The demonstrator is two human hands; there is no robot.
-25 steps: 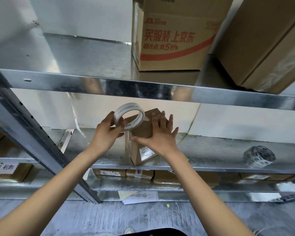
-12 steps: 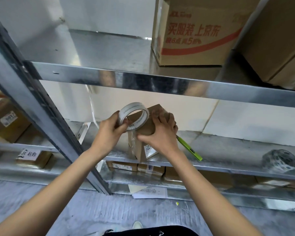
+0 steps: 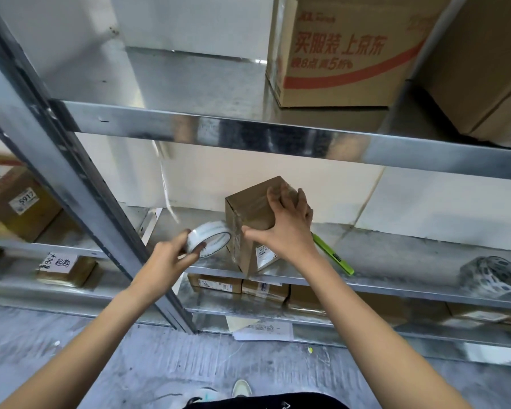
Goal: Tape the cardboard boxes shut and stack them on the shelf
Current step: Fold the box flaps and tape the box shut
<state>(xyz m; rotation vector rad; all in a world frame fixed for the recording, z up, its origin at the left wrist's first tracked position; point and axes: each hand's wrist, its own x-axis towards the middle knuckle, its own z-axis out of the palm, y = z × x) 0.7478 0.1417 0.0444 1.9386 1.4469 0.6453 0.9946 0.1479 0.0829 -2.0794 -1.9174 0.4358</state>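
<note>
In the head view, your small brown cardboard box (image 3: pixel 257 214) stood upright at the front edge of the shiny galvanised metal shelf (image 3: pixel 396 261), and your right hand (image 3: pixel 283 228) lay over the box's top and near face with fingers spread flat and thumb stretched left, pressing it. Just left of the box, your left hand (image 3: pixel 168 258) pinched the white roll of clear packing tape (image 3: pixel 210 242), a strip running onto the box's left corner. A slim lime-green utility knife (image 3: pixel 334 258) lay right of the box.
</note>
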